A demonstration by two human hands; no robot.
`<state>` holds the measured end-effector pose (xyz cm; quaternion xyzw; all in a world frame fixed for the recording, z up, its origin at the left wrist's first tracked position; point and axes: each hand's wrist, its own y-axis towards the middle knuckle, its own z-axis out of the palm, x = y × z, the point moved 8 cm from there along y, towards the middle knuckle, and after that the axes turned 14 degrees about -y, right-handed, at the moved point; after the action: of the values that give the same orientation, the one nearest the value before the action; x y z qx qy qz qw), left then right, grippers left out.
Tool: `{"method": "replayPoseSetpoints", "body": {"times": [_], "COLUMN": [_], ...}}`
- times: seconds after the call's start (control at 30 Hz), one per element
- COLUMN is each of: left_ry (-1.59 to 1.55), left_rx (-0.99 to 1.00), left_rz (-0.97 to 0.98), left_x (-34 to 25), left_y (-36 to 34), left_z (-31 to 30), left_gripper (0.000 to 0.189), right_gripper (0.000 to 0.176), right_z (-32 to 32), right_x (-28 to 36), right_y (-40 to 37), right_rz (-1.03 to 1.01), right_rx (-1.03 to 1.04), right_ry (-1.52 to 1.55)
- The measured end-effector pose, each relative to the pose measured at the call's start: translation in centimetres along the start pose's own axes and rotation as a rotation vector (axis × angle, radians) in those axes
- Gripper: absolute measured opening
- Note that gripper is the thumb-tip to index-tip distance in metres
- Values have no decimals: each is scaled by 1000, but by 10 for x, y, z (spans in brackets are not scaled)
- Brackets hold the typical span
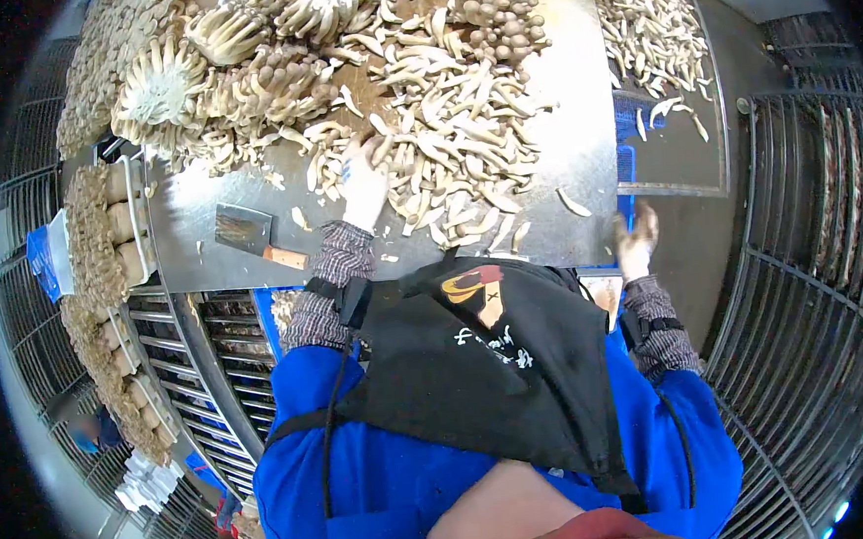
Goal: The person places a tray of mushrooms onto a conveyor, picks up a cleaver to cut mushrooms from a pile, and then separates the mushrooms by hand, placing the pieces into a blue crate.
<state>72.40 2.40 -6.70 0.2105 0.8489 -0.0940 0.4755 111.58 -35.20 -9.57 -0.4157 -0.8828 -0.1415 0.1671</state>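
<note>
On steel table (579, 92), left hand (362, 183) half-buried in mushrooms (452, 120); right hand (637, 242) blurred; grips unclear.

No legible text, only blurred white lettering on the black apron (491, 350).

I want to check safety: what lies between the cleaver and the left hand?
Head view: between cleaver and left hand, bare steel tabletop with one small mushroom scrap.

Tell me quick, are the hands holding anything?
Left hand: on the loose mushrooms, grip cannot be told.
Right hand: blurred, cannot be told.
</note>
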Motion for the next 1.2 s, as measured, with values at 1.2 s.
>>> {"method": "replayPoseSetpoints", "body": {"times": [1.2], "left_ry": [-529], "left_rx": [-84], "left_rz": [-265], "left_x": [40], "left_y": [53], "left_z": [31], "left_gripper": [39], "right_gripper": [52], "right_z": [191], "right_x": [359], "right_y": [98], "right_rz": [-344], "right_rx": [588], "right_ry": [476]}}
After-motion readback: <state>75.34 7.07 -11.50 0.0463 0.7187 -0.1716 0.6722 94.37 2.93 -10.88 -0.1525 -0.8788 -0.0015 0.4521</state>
